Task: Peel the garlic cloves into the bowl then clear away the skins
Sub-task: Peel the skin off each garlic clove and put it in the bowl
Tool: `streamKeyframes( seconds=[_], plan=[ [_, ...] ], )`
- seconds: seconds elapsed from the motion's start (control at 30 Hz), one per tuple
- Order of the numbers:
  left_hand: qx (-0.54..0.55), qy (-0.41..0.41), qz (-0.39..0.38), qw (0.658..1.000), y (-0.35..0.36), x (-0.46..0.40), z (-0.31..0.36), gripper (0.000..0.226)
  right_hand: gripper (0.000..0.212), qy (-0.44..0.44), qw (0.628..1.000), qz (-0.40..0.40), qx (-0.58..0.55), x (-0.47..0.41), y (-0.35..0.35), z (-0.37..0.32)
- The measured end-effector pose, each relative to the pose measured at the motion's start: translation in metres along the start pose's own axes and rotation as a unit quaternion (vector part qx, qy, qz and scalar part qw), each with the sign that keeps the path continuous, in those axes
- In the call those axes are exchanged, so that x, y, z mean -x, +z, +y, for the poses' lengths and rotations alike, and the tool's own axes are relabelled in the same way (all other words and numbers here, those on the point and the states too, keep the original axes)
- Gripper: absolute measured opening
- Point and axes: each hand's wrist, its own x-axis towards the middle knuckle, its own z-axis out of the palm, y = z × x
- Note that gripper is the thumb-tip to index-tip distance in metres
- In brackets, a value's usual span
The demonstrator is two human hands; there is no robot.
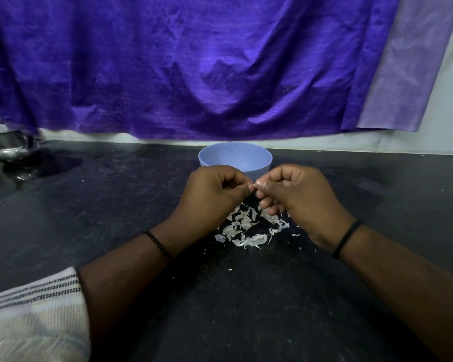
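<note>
**Garlic clove held at the fingertips: peeling step in progress**

Garlic clove (256,183) sits between the two hands, just in front of the blue bowl (235,155) and above its near wall. Only a small pale sliver of it shows; the fingers hide the rest, so how much skin it carries cannot be told.

Hand state:
- Left hand (212,190): fingers curled, thumb and forefinger pinched on the clove from its left side.
- Right hand (296,194): fingers curled, thumb and forefinger pinched on the same clove or its skin from the right. Which of the two it grips cannot be told.
- The two hands meet at the fingertips, raised off the black countertop (115,205).

Loose white skins (246,228) lie in a scattered heap on the countertop, in front of the bowl and directly under the hands. The bowl's contents are not visible from this angle.

Judged step: peeling, first half of the task. Clearing has not begun, since the skins lie untouched.

Next move calls for:
1. Pull the pinched skin away from the clove and let it fall onto the heap, not into the bowl.
2. Carry the bare clove forward over the bowl rim and release it.

Behind the bowl hangs a purple cloth (194,61); far to its left stands a steel vessel (9,145).
</note>
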Motion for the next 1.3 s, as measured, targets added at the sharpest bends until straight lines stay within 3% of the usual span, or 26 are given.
streamKeyframes(
  seconds=[0.27,0.57,0.83,1.17,1.3],
  plan=[
    [-0.030,-0.012,0.010,0.999,0.002,0.001,0.000,0.008,0.006,0.001,0.999,0.015,0.028,0.003,0.008,0.002],
    [0.011,-0.026,0.042,0.999,0.003,0.001,0.000,0.008,0.004,-0.101,0.978,0.071,0.171,0.007,0.010,0.001],
    [-0.002,-0.007,0.057,0.998,0.006,0.003,0.005,0.014,0.007,-0.153,0.962,0.104,0.201,0.009,0.015,0.005],
    [0.100,-0.110,0.034,0.988,0.007,0.001,0.007,0.009,0.015,-0.026,0.993,0.090,0.065,0.002,0.017,0.006],
    [0.061,-0.095,0.018,0.993,0.007,0.001,0.008,0.011,0.022,0.045,0.996,0.075,-0.004,0.003,0.017,0.002]
  ],
)
